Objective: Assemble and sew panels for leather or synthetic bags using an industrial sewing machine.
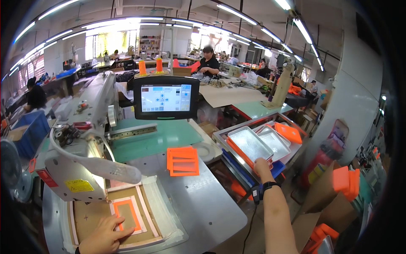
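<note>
A wide, busy workshop with long ceiling lights surrounds a grey metal bench (203,190), seen from above by someone working with two bare hands.

The left hand (105,235) reaches in over the lower left part of the bench. Its thumb and index finger are spread apart, their tips resting on an orange rectangular frame (135,214) just beyond the hand. This frame lies flat inside a pale border on a brown board (91,211), which extends around and beneath the hand. Beyond the left hand stands the white head of a machine (76,178). Farther ahead and to that hand's right, a small group of overlapping orange frames (196,161) lies on the bench. Well beyond them is a lit touchscreen (165,99).

The right hand (261,166), below which a black band (270,186) circles the wrist, is stretched well out to the right. It touches the near corner of a silver tray (251,144) with orange beneath it; its fingertips are hidden, so whether they pinch the edge cannot be told. Just beyond this hand and to its right is another silver tray (275,144), and past that an orange piece (288,132). Close by the hand's right side is a blue container (277,169).
</note>
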`<state>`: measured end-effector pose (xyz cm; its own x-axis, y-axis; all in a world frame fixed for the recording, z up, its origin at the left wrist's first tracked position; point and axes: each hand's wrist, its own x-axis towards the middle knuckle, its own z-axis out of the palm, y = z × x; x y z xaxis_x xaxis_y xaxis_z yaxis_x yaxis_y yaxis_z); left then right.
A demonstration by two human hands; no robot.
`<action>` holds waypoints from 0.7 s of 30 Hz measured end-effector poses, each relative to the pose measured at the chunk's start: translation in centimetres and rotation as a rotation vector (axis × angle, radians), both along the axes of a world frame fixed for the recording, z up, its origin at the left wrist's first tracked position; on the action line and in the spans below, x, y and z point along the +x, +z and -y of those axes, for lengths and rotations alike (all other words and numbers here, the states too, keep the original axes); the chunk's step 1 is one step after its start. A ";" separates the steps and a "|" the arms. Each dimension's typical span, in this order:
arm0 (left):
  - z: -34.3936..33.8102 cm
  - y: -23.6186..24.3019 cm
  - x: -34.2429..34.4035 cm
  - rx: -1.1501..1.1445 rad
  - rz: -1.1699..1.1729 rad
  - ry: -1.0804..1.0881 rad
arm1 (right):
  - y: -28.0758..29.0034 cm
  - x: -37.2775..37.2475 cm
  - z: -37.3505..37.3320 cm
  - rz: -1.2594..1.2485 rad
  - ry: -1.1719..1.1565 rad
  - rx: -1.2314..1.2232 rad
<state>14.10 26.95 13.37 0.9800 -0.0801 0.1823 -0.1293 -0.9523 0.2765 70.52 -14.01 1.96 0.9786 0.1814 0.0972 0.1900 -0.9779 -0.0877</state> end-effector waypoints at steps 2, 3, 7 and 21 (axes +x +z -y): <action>0.4 0.1 0.2 -0.093 -0.025 0.050 | -1.7 1.1 0.2 0.160 0.004 0.010; 0.5 0.0 0.4 -0.091 -0.024 0.051 | -2.0 1.3 0.1 0.210 0.012 0.005; 0.0 -0.4 -0.2 -0.095 -0.039 0.063 | 2.3 -0.8 -2.0 0.145 -0.121 0.178; -0.5 -1.4 0.6 -0.141 0.030 -0.027 | 15.8 -11.0 10.6 -0.197 0.291 1.740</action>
